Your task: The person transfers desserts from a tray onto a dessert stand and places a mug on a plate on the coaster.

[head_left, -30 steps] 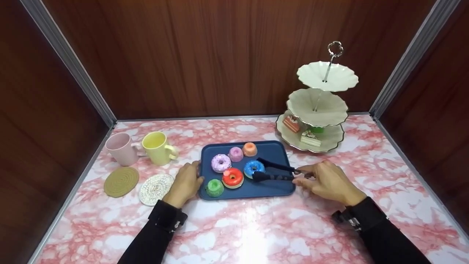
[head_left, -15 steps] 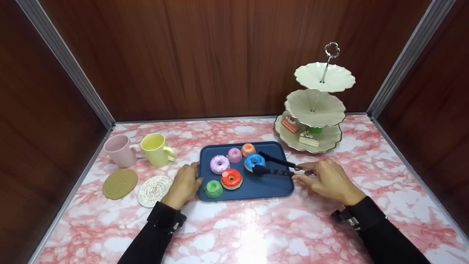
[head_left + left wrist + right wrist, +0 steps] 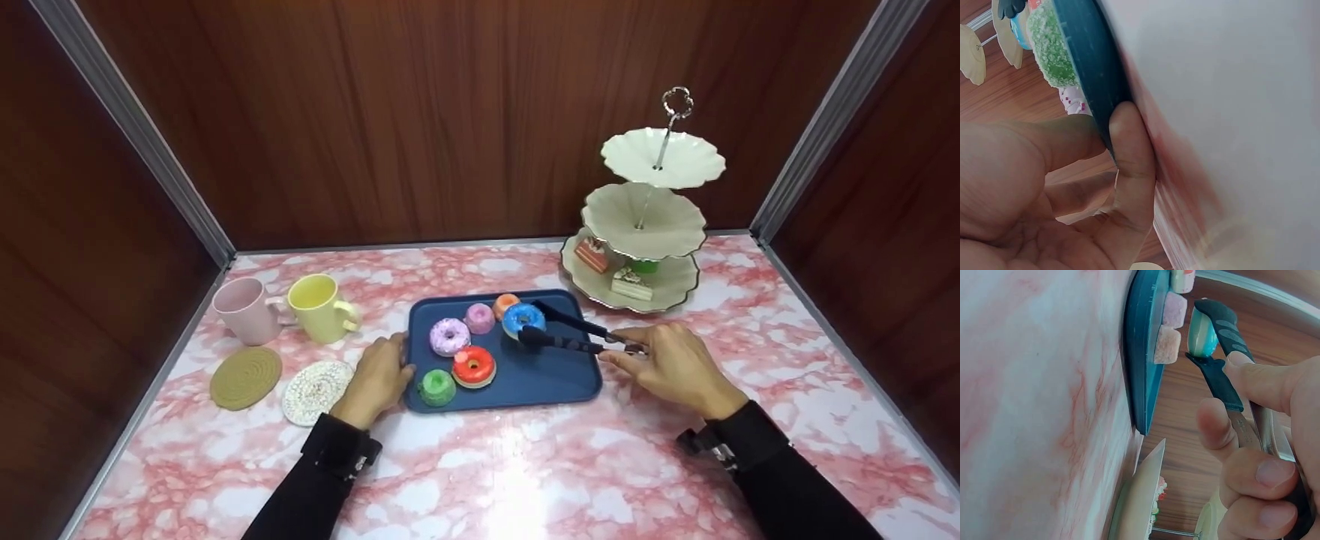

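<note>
A dark blue tray (image 3: 544, 382) lies on the marbled table. My left hand (image 3: 375, 381) grips its left rim; in the left wrist view a finger is under the tray edge (image 3: 1092, 62) and another digit is on the upper side. My right hand (image 3: 675, 369) holds black-tipped tongs (image 3: 568, 343) by their metal handles. Between the tong tips is a blue doughnut (image 3: 511, 321), raised off the tray in the right wrist view. A red doughnut (image 3: 465, 375), a lilac doughnut (image 3: 440, 341) and small green (image 3: 437, 388), pink (image 3: 479, 318) and orange (image 3: 504, 303) cakes sit on the tray.
Behind the tray at right stands a three-tier stand (image 3: 637, 217), cake slices (image 3: 631, 285) on its bottom plate. Pink (image 3: 244, 311) and yellow (image 3: 315, 307) mugs are at left, a tan coaster (image 3: 245, 377) and a white coaster (image 3: 316, 391) before them. Wooden walls enclose the table.
The tongs have closed in on the blue doughnut and raised it off the tray, slightly toward the back. My left hand stays at the tray's left rim.
</note>
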`<state>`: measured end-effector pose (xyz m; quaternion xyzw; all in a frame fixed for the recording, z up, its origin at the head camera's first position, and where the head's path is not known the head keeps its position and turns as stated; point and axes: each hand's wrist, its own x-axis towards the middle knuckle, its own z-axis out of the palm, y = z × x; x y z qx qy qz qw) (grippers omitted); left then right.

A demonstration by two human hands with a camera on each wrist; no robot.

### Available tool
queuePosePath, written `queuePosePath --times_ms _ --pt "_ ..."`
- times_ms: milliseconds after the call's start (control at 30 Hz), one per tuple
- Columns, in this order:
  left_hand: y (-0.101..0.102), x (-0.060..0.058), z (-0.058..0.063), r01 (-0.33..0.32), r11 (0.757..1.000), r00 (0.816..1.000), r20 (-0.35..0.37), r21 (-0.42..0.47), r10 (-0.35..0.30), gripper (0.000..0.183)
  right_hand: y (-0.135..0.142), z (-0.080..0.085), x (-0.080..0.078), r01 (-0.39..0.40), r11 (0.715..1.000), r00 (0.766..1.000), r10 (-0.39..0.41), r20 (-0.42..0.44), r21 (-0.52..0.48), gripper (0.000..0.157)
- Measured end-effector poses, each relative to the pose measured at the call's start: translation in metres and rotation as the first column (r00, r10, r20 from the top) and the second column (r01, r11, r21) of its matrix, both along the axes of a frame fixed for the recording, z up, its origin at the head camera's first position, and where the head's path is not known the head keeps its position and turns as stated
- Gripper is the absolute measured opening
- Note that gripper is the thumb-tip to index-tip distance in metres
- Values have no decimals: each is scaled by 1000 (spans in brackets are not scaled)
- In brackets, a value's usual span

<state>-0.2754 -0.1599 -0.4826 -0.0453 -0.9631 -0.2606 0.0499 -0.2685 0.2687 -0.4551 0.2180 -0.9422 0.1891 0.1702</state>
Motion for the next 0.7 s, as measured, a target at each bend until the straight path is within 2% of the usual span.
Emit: queuePosePath --times_ms 233,467,700 --pt "-1 0 1 11 1000 1000 -14 -18 -12 54 -1 3 -2 18 999 999 -20 -37 -30 35" --pt "0 -1 1 0 1000 1000 13 -4 0 55 -1 11 -3 60 997 996 -64 -60 -55 41" --pt "-1 0 2 0 1000 999 40 2 0 56 -2 17 -4 115 989 990 -122 -72 -95 35"
